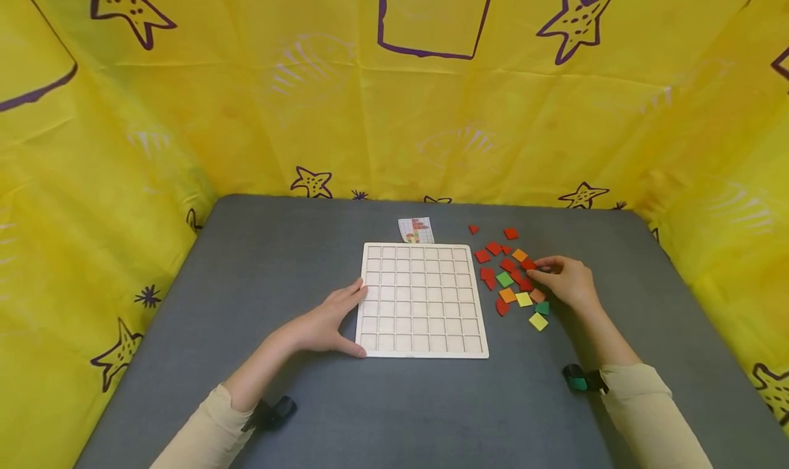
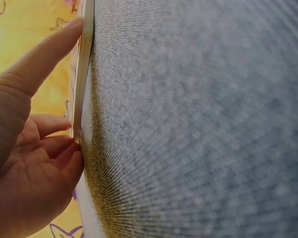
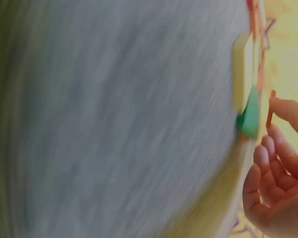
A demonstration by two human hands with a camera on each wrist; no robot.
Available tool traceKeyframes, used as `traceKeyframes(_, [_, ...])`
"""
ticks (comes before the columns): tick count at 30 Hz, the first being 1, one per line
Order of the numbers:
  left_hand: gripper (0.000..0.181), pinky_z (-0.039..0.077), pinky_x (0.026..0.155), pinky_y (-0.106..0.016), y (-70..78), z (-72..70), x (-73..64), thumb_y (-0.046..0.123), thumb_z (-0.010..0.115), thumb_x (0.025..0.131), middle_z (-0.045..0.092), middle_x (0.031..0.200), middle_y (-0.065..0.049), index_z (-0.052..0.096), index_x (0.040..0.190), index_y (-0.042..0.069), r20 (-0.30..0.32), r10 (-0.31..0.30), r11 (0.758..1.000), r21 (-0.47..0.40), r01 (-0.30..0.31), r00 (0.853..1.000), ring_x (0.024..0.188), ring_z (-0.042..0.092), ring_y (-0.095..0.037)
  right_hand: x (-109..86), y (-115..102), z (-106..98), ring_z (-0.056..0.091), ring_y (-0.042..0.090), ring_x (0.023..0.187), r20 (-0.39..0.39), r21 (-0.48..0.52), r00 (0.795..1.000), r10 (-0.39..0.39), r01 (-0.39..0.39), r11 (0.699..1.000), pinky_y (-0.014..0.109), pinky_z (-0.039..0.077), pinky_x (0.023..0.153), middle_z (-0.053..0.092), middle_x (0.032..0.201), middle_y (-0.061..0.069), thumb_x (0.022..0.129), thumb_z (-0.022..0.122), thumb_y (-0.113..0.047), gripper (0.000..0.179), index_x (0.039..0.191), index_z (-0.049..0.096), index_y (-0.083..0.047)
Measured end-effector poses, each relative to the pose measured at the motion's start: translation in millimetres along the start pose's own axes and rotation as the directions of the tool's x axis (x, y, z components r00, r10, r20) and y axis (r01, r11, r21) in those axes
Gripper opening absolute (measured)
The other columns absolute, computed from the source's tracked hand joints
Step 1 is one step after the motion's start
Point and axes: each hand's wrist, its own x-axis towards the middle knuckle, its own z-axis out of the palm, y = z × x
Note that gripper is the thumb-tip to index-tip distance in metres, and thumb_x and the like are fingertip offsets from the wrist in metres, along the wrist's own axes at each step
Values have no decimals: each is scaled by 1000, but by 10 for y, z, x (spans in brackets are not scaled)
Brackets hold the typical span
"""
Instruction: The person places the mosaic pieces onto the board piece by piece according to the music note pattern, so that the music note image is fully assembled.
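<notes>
A pale wooden board [image 1: 422,299] with a grid of shallow square cells lies flat on the table. My left hand [image 1: 329,318] rests against its left side, thumb at the near corner and fingers spread further up; the board's edge [image 2: 83,74] shows beside the thumb in the left wrist view. My right hand [image 1: 570,282] pinches a thin red tile [image 3: 270,110] between thumb and fingertips, above the right side of a loose group of tiles. Among these lie a green square [image 1: 505,279], a yellow square [image 1: 524,299], an orange square [image 1: 507,295] and several red pieces.
A small printed card [image 1: 416,230] with a coloured grid pattern lies behind the board's far edge. The dark grey table [image 1: 394,414] is enclosed by yellow patterned cloth [image 1: 394,127] at the back and sides. A green tile [image 3: 249,119] sits near the right hand.
</notes>
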Motion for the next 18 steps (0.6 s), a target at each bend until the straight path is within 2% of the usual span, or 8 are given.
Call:
traceKeyframes(8, [111,20,110,-55,2,3,-6,38,87,72,7,162,-17,22,154,0,4,1,1000,-17,-1,1000,146,10,-37,1,-443,202,56,24,80,44,138,997,-60,54,989,30,46,60,68,96,10,84,74,-46,49,114,70,-8])
traceKeyframes(14, [109,20,110,-56,11,9,9,38,86,73,6,162,-18,23,153,0,15,6,1000,-11,-6,1000,145,11,-38,78,-790,478,58,20,78,86,191,982,-165,147,971,30,44,64,69,88,3,82,79,-37,36,107,73,-12])
traceKeyframes(18, [109,21,110,-56,14,14,12,39,86,73,6,162,-17,23,154,2,25,-14,1000,-5,14,1000,146,10,-38,163,-973,674,58,19,80,116,204,961,-252,225,953,33,45,68,67,88,2,82,80,-30,29,104,73,-12])
